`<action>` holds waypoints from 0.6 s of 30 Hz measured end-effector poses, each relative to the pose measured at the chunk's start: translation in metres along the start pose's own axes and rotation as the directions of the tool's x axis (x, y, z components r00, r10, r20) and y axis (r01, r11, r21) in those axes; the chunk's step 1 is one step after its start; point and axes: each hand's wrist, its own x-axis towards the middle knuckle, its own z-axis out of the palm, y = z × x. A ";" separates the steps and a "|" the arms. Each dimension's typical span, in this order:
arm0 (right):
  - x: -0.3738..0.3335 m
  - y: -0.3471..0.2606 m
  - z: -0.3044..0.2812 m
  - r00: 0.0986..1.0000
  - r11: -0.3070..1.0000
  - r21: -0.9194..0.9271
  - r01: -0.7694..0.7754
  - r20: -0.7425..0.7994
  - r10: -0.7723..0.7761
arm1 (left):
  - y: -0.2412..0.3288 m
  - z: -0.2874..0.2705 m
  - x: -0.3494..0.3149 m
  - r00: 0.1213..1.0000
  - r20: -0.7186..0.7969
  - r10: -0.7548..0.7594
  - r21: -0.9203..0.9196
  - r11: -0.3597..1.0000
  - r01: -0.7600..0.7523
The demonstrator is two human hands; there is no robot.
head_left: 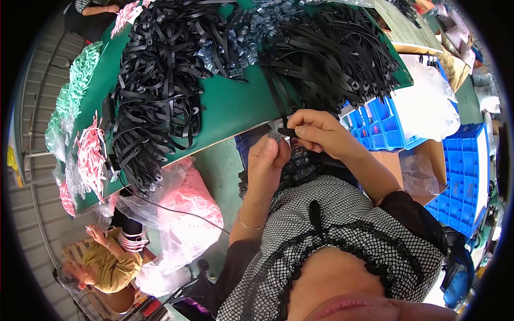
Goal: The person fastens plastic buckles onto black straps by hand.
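Note:
In front of my chest, at the table's near edge, my left hand (pixel 266 159) pinches a small grey translucent plastic buckle (pixel 275 135) between thumb and fingers. My right hand (pixel 321 132) has its fingers closed on the end of a black strap (pixel 287 131), which meets the buckle; whether it is threaded through I cannot tell. Beyond my hands, on the green table (pixel 235 104), lie a left heap of black straps (pixel 158 75) and a right heap of black straps (pixel 334 59). Loose bluish clear buckles (pixel 267 18) are scattered between the heaps.
Bundles of pink straps (pixel 91 158) and mint-green straps (pixel 80 80) lie along the table's left side. A clear bag of pink pieces (pixel 190 200) stands below. Blue crates (pixel 458 176) and a cardboard box (pixel 436 160) are at right. A co-worker (pixel 115 262) sits lower left.

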 end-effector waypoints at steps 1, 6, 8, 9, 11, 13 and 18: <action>0.002 -0.002 0.000 0.997 0.993 0.104 -0.057 0.049 0.052 | 0.000 -0.001 0.000 1.000 0.016 0.003 0.012 1.000 -0.003; 0.005 0.007 -0.007 0.981 0.980 0.112 -0.167 0.120 0.154 | -0.002 -0.004 -0.005 0.996 0.079 -0.041 0.019 0.999 0.039; 0.005 0.008 -0.007 0.974 0.979 0.086 -0.186 0.146 0.173 | -0.002 -0.003 -0.005 0.996 0.073 -0.053 0.033 0.998 0.051; 0.005 0.008 -0.007 0.972 0.975 0.095 -0.200 0.141 0.185 | -0.002 -0.005 -0.005 0.996 0.073 -0.055 0.033 0.998 0.053; 0.005 0.007 -0.007 0.971 0.971 0.105 -0.214 0.134 0.200 | -0.004 -0.011 -0.005 0.989 0.127 -0.077 0.033 0.997 0.073; 0.004 0.004 -0.006 0.963 0.940 0.237 -0.246 0.165 0.211 | -0.005 -0.011 -0.004 0.984 0.151 -0.099 0.035 0.995 0.095; 0.003 0.007 -0.002 0.977 0.964 0.187 -0.187 0.139 0.163 | -0.004 -0.016 -0.004 0.965 0.202 -0.164 0.070 0.986 0.153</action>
